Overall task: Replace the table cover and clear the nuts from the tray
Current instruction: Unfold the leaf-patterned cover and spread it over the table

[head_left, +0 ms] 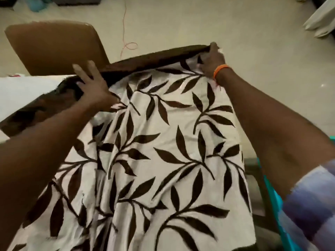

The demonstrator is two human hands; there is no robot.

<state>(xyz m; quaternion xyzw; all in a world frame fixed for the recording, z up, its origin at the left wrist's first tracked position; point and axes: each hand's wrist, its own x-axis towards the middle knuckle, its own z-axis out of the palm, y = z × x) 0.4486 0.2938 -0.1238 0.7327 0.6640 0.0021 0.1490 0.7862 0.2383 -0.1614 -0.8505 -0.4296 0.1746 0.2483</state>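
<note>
A white table cover printed with dark brown leaves lies wrinkled across the surface below me. A plain dark brown border runs along its far edge. My right hand pinches the far right corner of that border. My left hand presses flat on the border at the left, fingers spread. An orange band sits on my right wrist. No tray or nuts are in view.
A brown chair back stands beyond the far left edge. A white surface shows at the left. Beige floor with a thin pink cord lies beyond. A teal object sits at the right edge.
</note>
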